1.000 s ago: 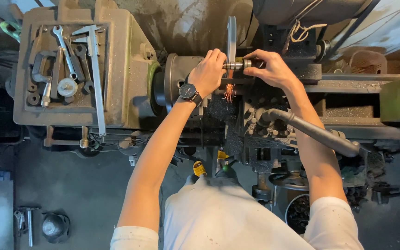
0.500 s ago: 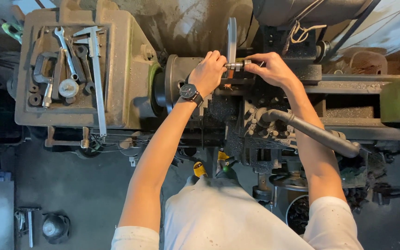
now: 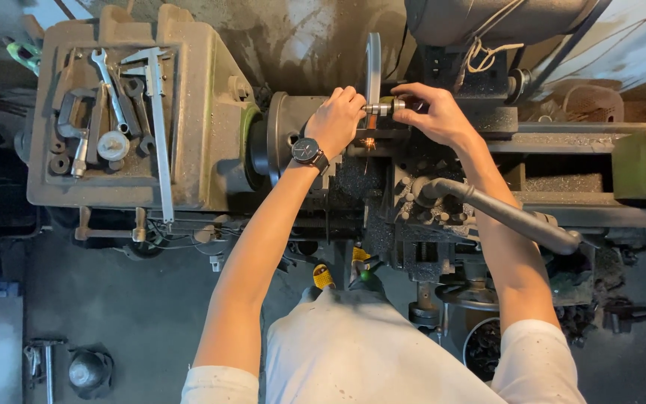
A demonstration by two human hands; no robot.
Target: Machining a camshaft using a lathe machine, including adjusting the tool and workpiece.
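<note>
both hands (image 3: 342, 120) (image 3: 431, 112) grip a small metal cylinder (image 3: 383, 108) at the lathe (image 3: 188, 112).

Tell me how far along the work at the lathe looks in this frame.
Done: a small metal cylinder sits at the chuck. In hand: the left hand and right hand both grip around it, beside an upright flat metal bar. Left: wrenches and caliper lie untouched on the headstock.
</note>
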